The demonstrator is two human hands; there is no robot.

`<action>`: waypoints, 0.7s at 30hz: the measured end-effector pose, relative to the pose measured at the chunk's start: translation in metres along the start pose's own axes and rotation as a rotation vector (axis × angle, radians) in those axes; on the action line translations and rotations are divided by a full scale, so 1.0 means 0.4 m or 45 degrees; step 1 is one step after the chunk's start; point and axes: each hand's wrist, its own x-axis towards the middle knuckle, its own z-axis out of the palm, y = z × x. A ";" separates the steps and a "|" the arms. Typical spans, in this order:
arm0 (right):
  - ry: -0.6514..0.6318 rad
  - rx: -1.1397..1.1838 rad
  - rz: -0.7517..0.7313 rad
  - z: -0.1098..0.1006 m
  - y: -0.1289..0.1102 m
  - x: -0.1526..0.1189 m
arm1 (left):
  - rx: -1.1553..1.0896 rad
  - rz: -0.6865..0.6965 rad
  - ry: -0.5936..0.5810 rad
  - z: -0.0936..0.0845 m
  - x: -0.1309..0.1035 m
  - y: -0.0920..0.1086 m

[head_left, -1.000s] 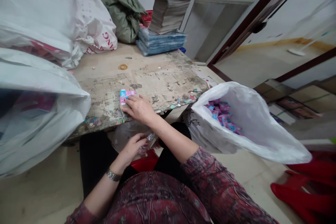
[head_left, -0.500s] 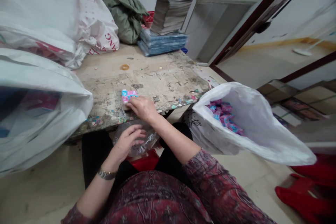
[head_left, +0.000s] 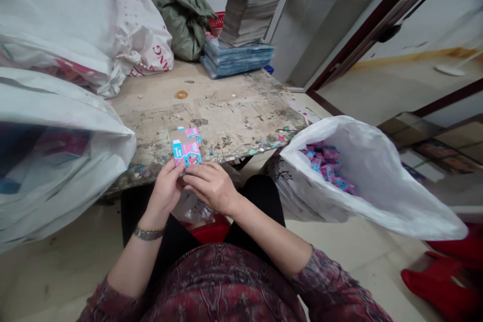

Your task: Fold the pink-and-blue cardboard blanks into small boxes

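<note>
A small pink and blue printed carton (head_left: 187,154) is held at the table's near edge. My left hand (head_left: 168,186) pinches its lower left part between thumb and fingers. My right hand (head_left: 212,186) is closed at its lower right edge, fingers bent together; their tips are partly hidden. Just beyond the carton lies another pink and blue printed piece (head_left: 193,134) with a brown patch beside it. I cannot tell whether the two are joined. Below my hands, a clear plastic bag (head_left: 194,207) rests near my lap.
On the right, a white sack (head_left: 377,176) stands open with several small pink and blue cartons (head_left: 328,163) inside. Another open white sack (head_left: 94,110) bulges over the table's left side. A rubber band (head_left: 181,94) lies on the stained table (head_left: 241,105); stacked sheets (head_left: 247,15) stand behind.
My left hand has moved up from below the table edge and now grips the carton. The carton and my right hand have come slightly nearer to me, baring the printed piece behind.
</note>
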 end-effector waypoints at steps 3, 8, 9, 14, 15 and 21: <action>0.105 0.037 0.136 -0.022 -0.010 -0.015 | 0.145 0.029 -0.030 -0.001 -0.010 -0.017; 0.150 0.118 0.456 -0.059 0.003 -0.008 | 0.490 0.130 -0.107 -0.008 -0.026 -0.036; 0.125 0.125 0.509 -0.063 0.005 -0.007 | 0.544 0.141 -0.126 -0.010 -0.027 -0.037; 0.019 0.174 0.672 -0.071 0.004 -0.010 | 0.725 0.179 -0.174 -0.021 -0.029 -0.038; 0.014 0.194 0.696 -0.072 0.005 -0.011 | 0.747 0.181 -0.182 -0.022 -0.030 -0.039; 0.059 0.265 0.784 -0.080 0.020 -0.020 | 0.775 0.135 -0.236 -0.012 -0.038 -0.042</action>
